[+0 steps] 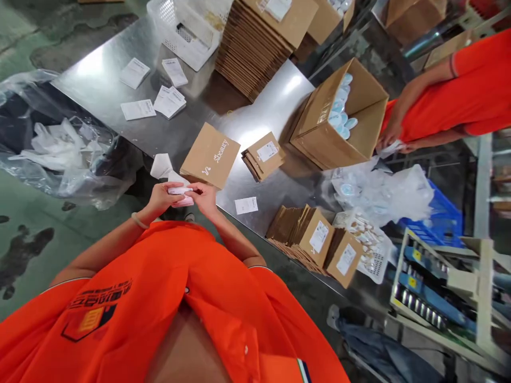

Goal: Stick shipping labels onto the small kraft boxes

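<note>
Both my hands meet in front of me at the near table edge. My left hand [163,197] is closed on a small stack of pink-and-white labels [184,200]. On the other side, my right hand [204,197] pinches the edge of the same stack. A white paper strip [161,166] hangs beyond my fingers, and I cannot tell whether it is joined to the labels. Just past my right hand lies a stack of flat brown cartons [211,154] printed "beauty". A single white label [246,205] rests on the metal table to the right.
On the metal table [107,80] lie several label stacks [136,73]. A white basket [187,32], folded cartons [255,48], labelled cartons [265,154] and an open box [339,117] stand around. A lined bin [72,154] is left. A co-worker's hands [393,133] hold plastic at right.
</note>
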{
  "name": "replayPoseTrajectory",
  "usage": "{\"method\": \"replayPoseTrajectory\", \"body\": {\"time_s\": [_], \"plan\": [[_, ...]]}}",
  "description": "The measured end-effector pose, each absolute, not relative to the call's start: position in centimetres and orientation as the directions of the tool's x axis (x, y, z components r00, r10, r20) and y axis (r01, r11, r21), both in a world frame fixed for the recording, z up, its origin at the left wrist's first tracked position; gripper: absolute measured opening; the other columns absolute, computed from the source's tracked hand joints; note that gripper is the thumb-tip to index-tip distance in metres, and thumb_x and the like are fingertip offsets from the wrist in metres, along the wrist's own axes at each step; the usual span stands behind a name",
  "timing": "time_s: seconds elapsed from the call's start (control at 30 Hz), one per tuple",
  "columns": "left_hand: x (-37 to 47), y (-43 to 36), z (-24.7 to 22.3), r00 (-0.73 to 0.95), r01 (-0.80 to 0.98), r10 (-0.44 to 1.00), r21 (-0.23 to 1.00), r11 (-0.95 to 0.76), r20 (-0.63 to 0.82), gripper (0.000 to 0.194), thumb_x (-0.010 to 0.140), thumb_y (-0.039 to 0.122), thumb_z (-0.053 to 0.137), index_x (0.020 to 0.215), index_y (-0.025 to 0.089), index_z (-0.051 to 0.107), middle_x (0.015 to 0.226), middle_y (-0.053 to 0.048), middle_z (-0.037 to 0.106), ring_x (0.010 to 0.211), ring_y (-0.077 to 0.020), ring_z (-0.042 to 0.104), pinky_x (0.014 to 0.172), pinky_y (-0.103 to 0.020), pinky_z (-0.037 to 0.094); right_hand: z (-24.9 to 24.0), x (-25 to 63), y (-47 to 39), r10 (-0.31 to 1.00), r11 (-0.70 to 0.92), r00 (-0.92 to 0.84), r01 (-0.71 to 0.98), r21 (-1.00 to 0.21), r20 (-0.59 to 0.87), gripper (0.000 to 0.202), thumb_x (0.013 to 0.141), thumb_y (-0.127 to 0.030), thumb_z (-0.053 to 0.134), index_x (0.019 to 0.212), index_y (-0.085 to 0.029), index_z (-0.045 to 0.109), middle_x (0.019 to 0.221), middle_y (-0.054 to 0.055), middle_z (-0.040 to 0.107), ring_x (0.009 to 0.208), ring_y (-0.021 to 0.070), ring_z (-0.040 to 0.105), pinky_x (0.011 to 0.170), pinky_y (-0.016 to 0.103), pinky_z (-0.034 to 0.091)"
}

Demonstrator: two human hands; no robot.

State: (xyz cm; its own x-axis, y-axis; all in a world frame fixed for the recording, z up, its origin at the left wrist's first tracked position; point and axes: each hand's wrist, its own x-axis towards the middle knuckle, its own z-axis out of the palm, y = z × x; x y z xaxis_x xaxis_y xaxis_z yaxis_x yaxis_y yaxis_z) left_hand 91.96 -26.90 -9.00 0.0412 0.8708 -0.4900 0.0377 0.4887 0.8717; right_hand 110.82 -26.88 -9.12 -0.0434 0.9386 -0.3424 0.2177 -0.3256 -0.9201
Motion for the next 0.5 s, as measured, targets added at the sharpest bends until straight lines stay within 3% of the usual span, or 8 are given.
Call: {"method": "replayPoseTrajectory", "body": {"time_s": [0.13,0.27,0.4,0.5], "plan": [[92.5,-26.8,-9.7,0.092,0.104,0.849,0.853,0.512,-0.521,0.067,0.048,0.042,0.107,0.106,0.011,0.092,0.078,-0.007,0.081,0.074,-0.0247,0.073,0.07,-0.035,0.061,-8.1,111.4,-28.5,0.983,-0.171,0.007,0.362,-0.916,-0.181,0.014,0.093,-0.029,0.08,0.08,-0.025,0.078,0.105,0.006,0.085,0.104,0.0265,0.079,0.102,0.04,0.063],[93.0,-26.9,-9.5,0.311,0.128,0.731,0.788,0.602,-0.608,0.062,0.036,0.046,0.113,0.085,0.015,0.091,0.089,-0.014,0.088,0.091,-0.0374,0.084,0.086,-0.046,0.07,-6.8,114.9,-25.0,0.992,-0.083,0.122,0.478,-0.874,-0.028,0.014,0.1,-0.028,0.074,0.087,-0.024,0.077,0.134,0.01,0.081,0.133,0.029,0.074,0.115,0.043,0.06],[94.3,-26.3,-8.6,0.401,0.069,0.647,0.726,0.684,-0.648,0.063,0.04,0.048,0.115,0.09,0.016,0.094,0.105,-0.018,0.091,0.103,-0.0438,0.087,0.096,-0.054,0.073,-7.5,119.6,-15.7,0.958,-0.135,0.283,0.547,-0.826,0.032,0.01,0.099,-0.027,0.073,0.092,-0.021,0.077,0.128,0.011,0.077,0.136,0.03,0.069,0.126,0.049,0.055],[95.2,-25.4,-9.1,0.397,-0.025,0.656,0.707,0.706,-0.642,0.062,0.04,0.045,0.116,0.09,0.016,0.094,0.111,-0.02,0.091,0.103,-0.0441,0.087,0.096,-0.056,0.074,-8.7,121.2,-10.1,0.95,-0.19,0.312,0.553,-0.811,-0.01,0.007,0.095,-0.025,0.076,0.095,-0.018,0.078,0.129,0.012,0.074,0.132,0.029,0.069,0.128,0.05,0.054]]}}
